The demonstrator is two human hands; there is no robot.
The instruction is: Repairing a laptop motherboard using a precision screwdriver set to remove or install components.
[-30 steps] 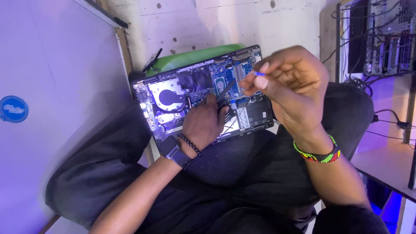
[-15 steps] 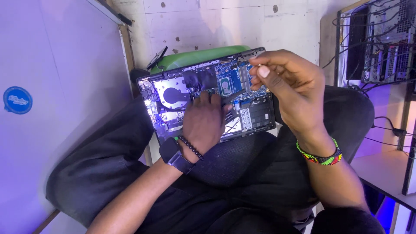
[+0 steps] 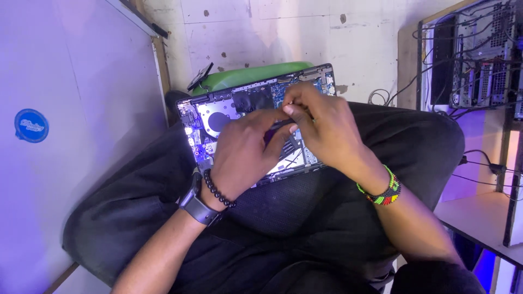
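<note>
Head view: an opened grey laptop with its bare circuit board (image 3: 218,117) lies across the person's dark-trousered lap. Above it, both hands meet, left hand (image 3: 245,149) and right hand (image 3: 321,128) pinching a small dark tool; a slip could scratch components. Behind the laptop sits a green seat (image 3: 245,76); cabled computer racks (image 3: 479,54) stand far right.

Laptop (image 3: 218,117) internals: bare circuit board, shiny metal fan plate, matt black plastic frame. Trousers (image 3: 305,218): matt dark cloth. Bracelet (image 3: 384,191): glossy beads. Wall (image 3: 272,32): rough, chipped plaster.
</note>
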